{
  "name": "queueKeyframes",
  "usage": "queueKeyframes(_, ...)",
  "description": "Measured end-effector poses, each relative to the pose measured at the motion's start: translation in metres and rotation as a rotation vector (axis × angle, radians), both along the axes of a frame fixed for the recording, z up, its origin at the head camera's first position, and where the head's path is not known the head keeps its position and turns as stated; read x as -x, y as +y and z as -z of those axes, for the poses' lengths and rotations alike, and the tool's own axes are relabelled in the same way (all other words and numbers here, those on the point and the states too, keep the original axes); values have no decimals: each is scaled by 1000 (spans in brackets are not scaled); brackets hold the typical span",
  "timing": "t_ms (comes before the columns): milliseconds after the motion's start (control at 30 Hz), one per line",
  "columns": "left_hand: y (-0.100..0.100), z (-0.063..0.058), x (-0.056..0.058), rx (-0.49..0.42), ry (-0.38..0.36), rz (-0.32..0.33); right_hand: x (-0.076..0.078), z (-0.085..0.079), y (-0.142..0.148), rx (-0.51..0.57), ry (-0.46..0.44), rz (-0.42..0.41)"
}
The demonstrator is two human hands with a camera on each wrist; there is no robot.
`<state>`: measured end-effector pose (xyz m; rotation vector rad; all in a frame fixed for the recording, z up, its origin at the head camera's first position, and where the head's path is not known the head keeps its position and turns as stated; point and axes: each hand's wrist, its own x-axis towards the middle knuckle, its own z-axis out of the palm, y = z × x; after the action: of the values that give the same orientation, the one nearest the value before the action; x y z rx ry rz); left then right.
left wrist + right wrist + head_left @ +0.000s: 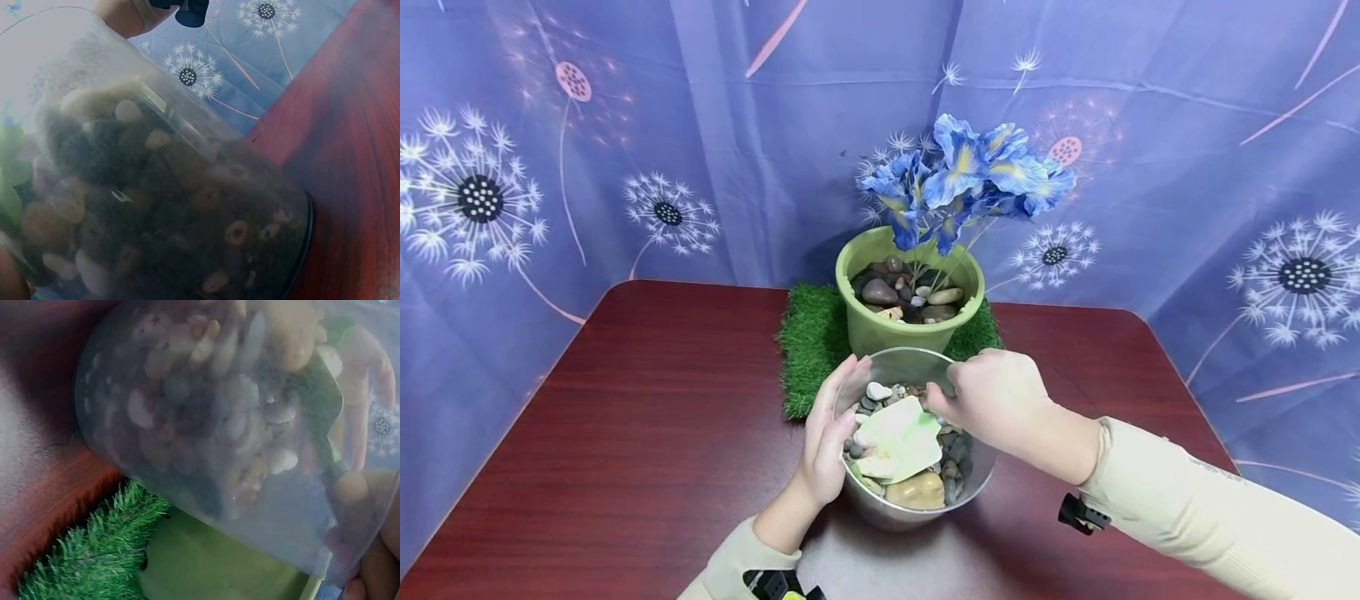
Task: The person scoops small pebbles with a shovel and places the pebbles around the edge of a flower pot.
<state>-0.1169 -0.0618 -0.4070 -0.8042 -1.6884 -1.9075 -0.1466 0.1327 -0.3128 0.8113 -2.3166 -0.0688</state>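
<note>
Scoop (910, 446) on stones (917, 492) in a bucket (891, 518), flowerpot (898, 337) behind on a mat (808, 333), table (625, 433) beneath, curtain (760, 158) farthest back

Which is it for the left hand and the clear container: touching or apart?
Touching. The head view shows the left hand laid against the side of the clear container, its thumb at the rim.

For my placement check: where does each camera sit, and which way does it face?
Head: on the head, facing forward and down at a clear round container of stones; left hand, right hand and cream sleeves show.
Left wrist: on that wrist, facing the container's wall; right forearm at top, a hand's edge lower left.
Right wrist: on that wrist, facing the opposite wall; fingers of both hands show.
Both wrist views share the container.
</note>
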Motion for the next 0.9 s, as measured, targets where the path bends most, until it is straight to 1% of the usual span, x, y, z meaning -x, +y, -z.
queueKeyframes(133, -1, 0, 1, 3, 1, -2, -1, 0, 3, 39, 14, -37)
queueKeyframes(333, -3, 2, 2, 11, -2, -12, 1, 4, -3, 45, 18, -21)
queueKeyframes(467, -4, 2, 0, 6, -6, -28, 2, 3, -5, 25, -43, 19)
queueKeyframes(600, -2, 3, -2, 6, -11, -16, -1, 0, -3, 17, -102, 49)
queueKeyframes(767, 1, 2, -2, 21, -35, -20, -1, -7, 2, 61, -142, 61)
queueKeyframes(900, 1, 2, -1, 20, -47, -23, -1, -11, 3, 85, -240, 96)
